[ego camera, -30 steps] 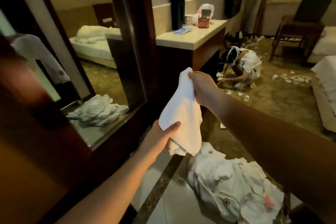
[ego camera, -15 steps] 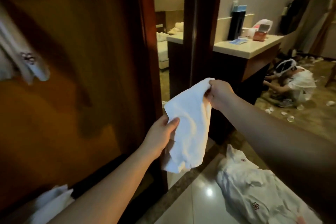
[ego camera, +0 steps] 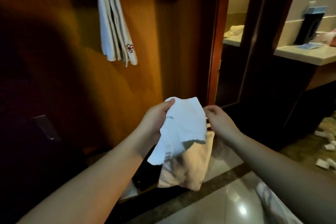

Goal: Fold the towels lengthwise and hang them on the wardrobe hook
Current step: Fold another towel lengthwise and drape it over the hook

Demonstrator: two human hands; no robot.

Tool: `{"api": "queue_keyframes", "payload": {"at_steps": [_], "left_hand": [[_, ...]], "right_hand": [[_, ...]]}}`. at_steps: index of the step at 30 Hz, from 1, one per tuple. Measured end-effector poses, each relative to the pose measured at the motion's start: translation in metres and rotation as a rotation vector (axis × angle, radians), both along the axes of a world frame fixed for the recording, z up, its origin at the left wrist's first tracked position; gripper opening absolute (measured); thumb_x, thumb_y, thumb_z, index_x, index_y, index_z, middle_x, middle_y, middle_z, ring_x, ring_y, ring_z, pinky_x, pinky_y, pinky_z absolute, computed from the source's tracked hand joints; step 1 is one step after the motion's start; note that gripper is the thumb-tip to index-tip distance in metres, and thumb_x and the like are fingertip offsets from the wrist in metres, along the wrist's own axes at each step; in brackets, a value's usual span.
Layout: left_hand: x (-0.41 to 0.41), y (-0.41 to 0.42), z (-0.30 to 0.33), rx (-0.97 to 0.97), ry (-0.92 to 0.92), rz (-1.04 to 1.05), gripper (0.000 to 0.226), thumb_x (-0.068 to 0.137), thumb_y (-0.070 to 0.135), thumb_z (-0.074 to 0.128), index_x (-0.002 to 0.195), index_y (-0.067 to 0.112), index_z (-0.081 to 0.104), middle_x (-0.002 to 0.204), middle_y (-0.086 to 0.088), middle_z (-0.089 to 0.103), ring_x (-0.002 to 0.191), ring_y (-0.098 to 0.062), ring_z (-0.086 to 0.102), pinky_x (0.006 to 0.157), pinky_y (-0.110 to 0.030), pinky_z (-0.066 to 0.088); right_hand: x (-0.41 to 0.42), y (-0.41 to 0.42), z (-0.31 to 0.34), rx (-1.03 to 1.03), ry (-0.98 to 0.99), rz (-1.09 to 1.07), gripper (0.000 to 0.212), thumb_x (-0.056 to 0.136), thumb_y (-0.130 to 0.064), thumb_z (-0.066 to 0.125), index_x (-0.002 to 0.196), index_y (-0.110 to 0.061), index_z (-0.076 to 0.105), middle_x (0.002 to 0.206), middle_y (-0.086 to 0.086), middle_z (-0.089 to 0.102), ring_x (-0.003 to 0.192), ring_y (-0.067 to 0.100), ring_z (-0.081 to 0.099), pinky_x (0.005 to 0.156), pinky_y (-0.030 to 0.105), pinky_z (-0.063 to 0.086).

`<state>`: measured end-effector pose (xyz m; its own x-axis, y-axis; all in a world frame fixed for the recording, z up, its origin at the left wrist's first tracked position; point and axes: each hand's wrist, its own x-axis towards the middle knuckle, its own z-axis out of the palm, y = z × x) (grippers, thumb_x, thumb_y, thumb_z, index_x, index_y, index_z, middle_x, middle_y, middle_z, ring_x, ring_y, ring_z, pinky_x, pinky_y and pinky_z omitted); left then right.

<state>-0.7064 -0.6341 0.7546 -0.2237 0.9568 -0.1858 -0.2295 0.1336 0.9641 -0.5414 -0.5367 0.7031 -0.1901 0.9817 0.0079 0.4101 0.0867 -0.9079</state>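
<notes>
White towel (ego camera: pixel 183 125) held: left hand (ego camera: pixel 154 120) fingers gripping its top edge; right hand (ego camera: pixel 221 123) fingers curled beside it, contact unclear. Hung towels (ego camera: pixel 116 23): one bundle, red flower logo (ego camera: pixel 130 48); no legible writing.

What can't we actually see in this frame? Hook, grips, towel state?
- Wardrobe hook: head view, covered by the hanging towel draped over it.
- Right hand: fingertips sit behind the held towel; grip unclear.
- Held towel: fold state unreadable, bunched; lower part in shadow.
- Left hand: grips the top edge; fingers hidden behind cloth.
- Floor pile: cut by the right forearm, blurred.
</notes>
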Motion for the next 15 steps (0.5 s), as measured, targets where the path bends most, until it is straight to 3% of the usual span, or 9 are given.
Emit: {"api": "queue_keyframes", "payload": {"at_steps": [2,4,7,9,11,13,15], "left_hand": [[-0.020,-0.018,0.005,-0.017,-0.026,0.054,0.025,0.101,0.026,0.053,0.107,0.006,0.067,0.074,-0.005,0.075,0.061,-0.018,0.072,0.057,-0.023,0.053],[-0.043,-0.034,0.008,-0.030,-0.035,0.104,0.023,0.101,0.023,0.054,0.110,0.005,0.065,0.071,-0.007,0.074,0.059,-0.019,0.071,0.051,-0.022,0.053],[-0.076,-0.057,0.007,-0.047,-0.089,0.120,0.027,0.100,0.024,0.053,0.114,0.003,0.061,0.084,-0.014,0.072,0.071,-0.027,0.070,0.064,-0.031,0.054],[-0.099,-0.076,0.009,-0.045,-0.138,0.128,0.023,0.100,0.021,0.051,0.110,0.003,0.061,0.089,-0.016,0.069,0.083,-0.029,0.067,0.074,-0.034,0.052],[-0.119,-0.095,0.014,-0.040,-0.182,0.119,0.020,0.099,0.019,0.050,0.105,0.004,0.060,0.094,-0.018,0.065,0.098,-0.032,0.062,0.084,-0.037,0.048],[-0.143,-0.115,0.019,-0.047,-0.120,0.124,0.021,0.099,0.020,0.051,0.100,0.003,0.063,0.089,-0.018,0.067,0.088,-0.032,0.064,0.077,-0.037,0.051],[-0.163,-0.134,0.024,-0.073,-0.034,0.139,0.028,0.099,0.026,0.053,0.102,0.001,0.064,0.092,-0.018,0.069,0.082,-0.032,0.065,0.071,-0.037,0.052]], "right_hand": [[-0.013,-0.033,0.014,0.207,0.024,0.080,0.020,0.102,-0.023,0.047,0.111,-0.036,0.059,0.106,-0.012,0.065,0.095,0.008,0.062,0.073,0.020,0.045],[-0.027,-0.067,0.033,0.381,0.136,0.257,0.037,0.099,-0.009,0.047,0.103,-0.044,0.058,0.106,-0.016,0.065,0.101,0.003,0.062,0.088,0.020,0.045],[-0.048,-0.115,0.064,0.634,0.163,0.560,0.027,0.095,-0.015,0.051,0.108,-0.039,0.056,0.113,-0.015,0.059,0.107,0.001,0.057,0.094,0.014,0.040],[-0.067,-0.141,0.081,0.731,0.064,0.740,0.023,0.094,-0.036,0.053,0.117,-0.032,0.054,0.114,-0.012,0.055,0.109,0.004,0.054,0.094,0.014,0.041],[-0.089,-0.159,0.093,0.820,-0.103,0.838,0.042,0.090,-0.049,0.059,0.126,-0.028,0.053,0.114,-0.013,0.051,0.109,0.005,0.053,0.093,0.017,0.043],[-0.115,-0.173,0.098,0.903,-0.280,0.846,0.045,0.089,-0.040,0.066,0.128,-0.022,0.056,0.113,-0.012,0.049,0.105,0.006,0.051,0.089,0.021,0.046],[-0.139,-0.186,0.102,0.909,-0.407,0.813,0.033,0.090,-0.020,0.064,0.123,-0.017,0.061,0.109,-0.009,0.053,0.098,0.009,0.052,0.082,0.024,0.046]]}}
